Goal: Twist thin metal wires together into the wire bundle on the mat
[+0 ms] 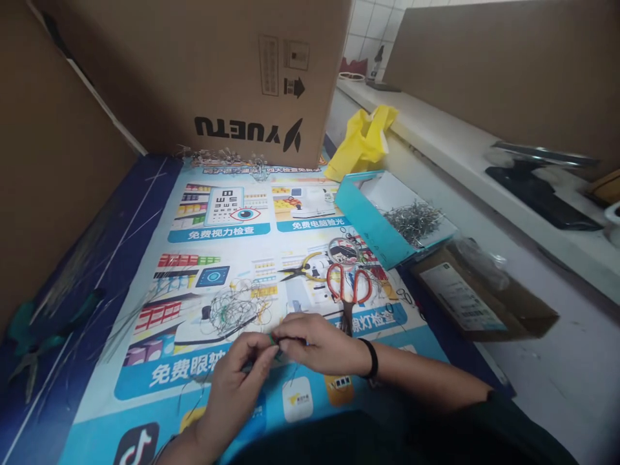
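Left hand: our left hand [237, 378] rests low over the poster [217, 226], fingers curled in and thumb and fingertips pinched tight on a small green piece [276, 345]
Right hand: our right hand [317, 345] reaches in from the right, fingers closed, its tips gripping the same green piece; a black wristband [372, 359] sits on the wrist
Green piece: held between both sets of fingertips, near the lower middle of the poster; too small for us to tell more
Wire tangle: a loose wire tangle [237, 309] lies on the poster just beyond our left hand
Scissors: red-handled scissors [349, 287] lie just beyond our right hand
Pliers: yellow-handled pliers [301, 266] lie just beside the scissors, on their left
Teal box: an open teal box [361, 216] stands at the poster's right edge, with a heap of wire bits [414, 219] inside
Cardboard box: a big cardboard box [217, 71] stands at the poster's far edge
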Demonstrator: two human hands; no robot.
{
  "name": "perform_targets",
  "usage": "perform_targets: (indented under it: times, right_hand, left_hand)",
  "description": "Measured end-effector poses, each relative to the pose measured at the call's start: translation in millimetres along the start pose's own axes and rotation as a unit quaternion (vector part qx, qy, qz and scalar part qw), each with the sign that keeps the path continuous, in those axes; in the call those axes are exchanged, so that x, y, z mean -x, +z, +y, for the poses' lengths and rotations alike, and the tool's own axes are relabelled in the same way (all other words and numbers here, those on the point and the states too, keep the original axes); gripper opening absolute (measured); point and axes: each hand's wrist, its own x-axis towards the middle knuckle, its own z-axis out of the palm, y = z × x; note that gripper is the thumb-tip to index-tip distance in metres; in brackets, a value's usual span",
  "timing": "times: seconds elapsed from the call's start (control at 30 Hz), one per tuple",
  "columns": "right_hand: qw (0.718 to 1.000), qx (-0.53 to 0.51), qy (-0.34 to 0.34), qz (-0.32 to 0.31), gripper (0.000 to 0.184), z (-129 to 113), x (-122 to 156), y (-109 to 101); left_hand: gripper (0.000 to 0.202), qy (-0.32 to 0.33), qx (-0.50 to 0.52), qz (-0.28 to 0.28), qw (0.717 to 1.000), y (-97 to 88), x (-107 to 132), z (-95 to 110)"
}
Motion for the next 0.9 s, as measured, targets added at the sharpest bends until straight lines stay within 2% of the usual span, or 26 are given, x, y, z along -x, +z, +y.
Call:
perform_targets:
  times: [0.13, 0.23, 0.33, 0.47, 0.53, 0.6, 0.7, 0.73, 0.8, 0.9]
  right_hand:
    - [0.979, -0.180, 0.045, 0.081, 0.021, -1.7, 0.4, 5.9]
    - [0.955, -0.252, 0.079, 0.134, 0.019, -0.6, 2.1, 15.3]
    - [0.943, -0.282, 0.106, 0.144, 0.020, 1.0, 3.1, 23.2]
    - [0.931, -0.310, 0.125, 0.147, 0.022, 1.4, 2.4, 26.2]
    - [0.910, -0.356, 0.134, 0.162, 0.021, 0.8, 1.3, 23.9]
    - [0.877, -0.422, 0.146, 0.176, 0.020, 0.5, -1.0, 18.0]
    - [0.833, -0.484, 0.159, 0.216, 0.021, 2.6, -8.9, 1.7]
    - [0.830, -0.481, 0.159, 0.234, 0.020, 4.1, -13.2, -5.0]
    - [0.849, -0.443, 0.139, 0.252, 0.019, 8.1, -24.5, -18.2]
    - [0.881, -0.390, 0.133, 0.234, 0.020, 15.6, -45.5, -32.6]
  left_hand:
    - [0.014, -0.010, 0.012, 0.014, 1.000, 1.6, 0.8, -3.5]
    - [0.013, 0.007, 0.002, 0.030, 1.000, 3.7, 1.2, -2.1]
    - [0.011, 0.033, -0.022, 0.039, 0.998, 5.3, 0.9, 1.0]
    - [0.008, 0.050, -0.051, 0.023, 0.997, 5.7, -0.6, 3.9]
    - [0.009, 0.056, -0.064, 0.013, 0.996, 5.8, -0.7, 5.4]
    - [0.009, 0.064, -0.070, 0.001, 0.995, 6.0, -0.5, 6.9]
    - [0.009, 0.096, -0.076, -0.017, 0.992, 5.4, -1.3, 7.8]
    - [0.008, 0.117, -0.082, -0.020, 0.990, 4.6, -2.2, 7.4]
    - [0.008, 0.168, -0.104, -0.020, 0.980, 2.1, -4.4, 6.0]
    - [0.009, 0.223, -0.147, -0.004, 0.963, -3.5, -6.9, 2.9]
